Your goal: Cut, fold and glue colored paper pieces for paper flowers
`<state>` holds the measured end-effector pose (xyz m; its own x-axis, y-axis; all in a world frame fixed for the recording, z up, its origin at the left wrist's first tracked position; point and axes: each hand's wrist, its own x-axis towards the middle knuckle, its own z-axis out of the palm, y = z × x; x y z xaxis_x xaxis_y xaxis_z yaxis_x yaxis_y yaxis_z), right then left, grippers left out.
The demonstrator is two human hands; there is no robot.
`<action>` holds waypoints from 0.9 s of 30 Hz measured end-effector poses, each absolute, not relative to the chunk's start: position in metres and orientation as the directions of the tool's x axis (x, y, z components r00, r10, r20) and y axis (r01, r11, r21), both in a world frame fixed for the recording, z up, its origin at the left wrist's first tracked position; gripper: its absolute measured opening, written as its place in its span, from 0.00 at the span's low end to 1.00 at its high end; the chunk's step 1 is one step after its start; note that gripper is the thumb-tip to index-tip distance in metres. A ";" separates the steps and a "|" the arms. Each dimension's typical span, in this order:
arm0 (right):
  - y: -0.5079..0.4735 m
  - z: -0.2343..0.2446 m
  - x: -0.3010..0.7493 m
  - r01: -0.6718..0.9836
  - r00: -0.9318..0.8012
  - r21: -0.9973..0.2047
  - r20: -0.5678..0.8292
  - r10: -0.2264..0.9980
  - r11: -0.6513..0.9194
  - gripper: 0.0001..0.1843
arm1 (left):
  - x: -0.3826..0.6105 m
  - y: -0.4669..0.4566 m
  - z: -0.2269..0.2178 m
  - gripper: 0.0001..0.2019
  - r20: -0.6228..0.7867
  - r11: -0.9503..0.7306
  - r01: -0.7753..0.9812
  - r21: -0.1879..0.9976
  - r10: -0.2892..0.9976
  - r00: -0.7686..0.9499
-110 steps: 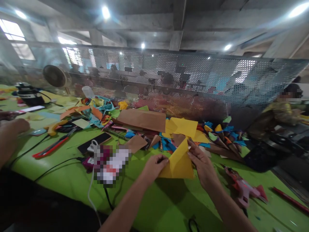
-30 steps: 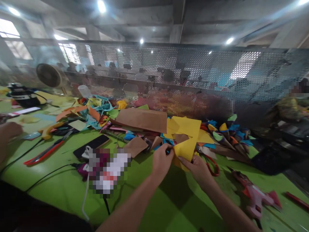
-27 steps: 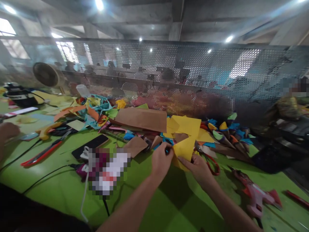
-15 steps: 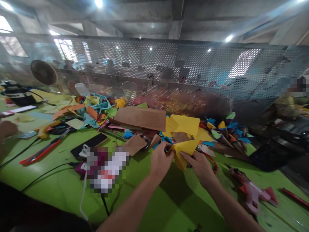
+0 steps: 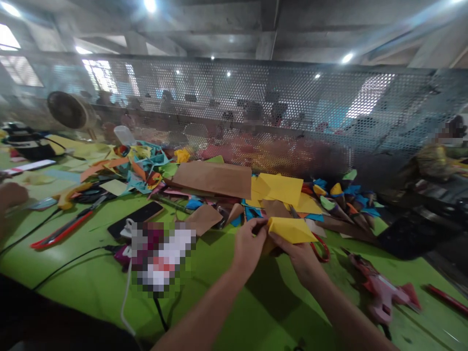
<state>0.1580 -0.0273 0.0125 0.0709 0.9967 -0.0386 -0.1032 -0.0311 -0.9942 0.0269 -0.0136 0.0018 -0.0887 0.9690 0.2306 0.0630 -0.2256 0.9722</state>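
Observation:
Between my two hands, above the green table, is a piece of yellow paper, bent over with a flap pointing right. My left hand pinches its left edge with thumb and fingers. From the right, my right hand grips its lower side, the thumb lying on the front; its other fingers are partly hidden behind the paper. Just behind lie flat yellow sheets and a large brown paper piece. Red-handled scissors lie partly hidden beyond my right hand.
A pink glue gun lies at right, near small paper cones. At left are a phone, a blurred-out power strip with cables, red-handled pliers and a co-worker's hand. A perforated metal screen stands behind.
The yellow paper has been turned and folded over, so its free end now points right instead of up and down. Both hands have shifted slightly and still hold it.

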 end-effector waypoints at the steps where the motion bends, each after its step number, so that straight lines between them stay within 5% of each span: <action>1: -0.027 0.013 0.158 -0.114 0.080 -0.993 -0.037 0.996 -0.028 0.24 | 0.028 -0.013 0.002 0.09 0.210 -0.209 0.012 0.978 0.976 -0.063; 11: -0.018 0.011 0.164 -0.094 0.067 -0.991 0.086 0.994 0.092 0.24 | 0.022 -0.016 0.011 0.15 -0.065 0.105 -0.278 0.955 0.987 0.148; 27: -0.014 0.010 0.168 0.053 0.086 -0.980 0.198 0.976 0.194 0.22 | 0.021 -0.014 0.008 0.16 0.062 0.032 -0.342 0.939 0.963 0.261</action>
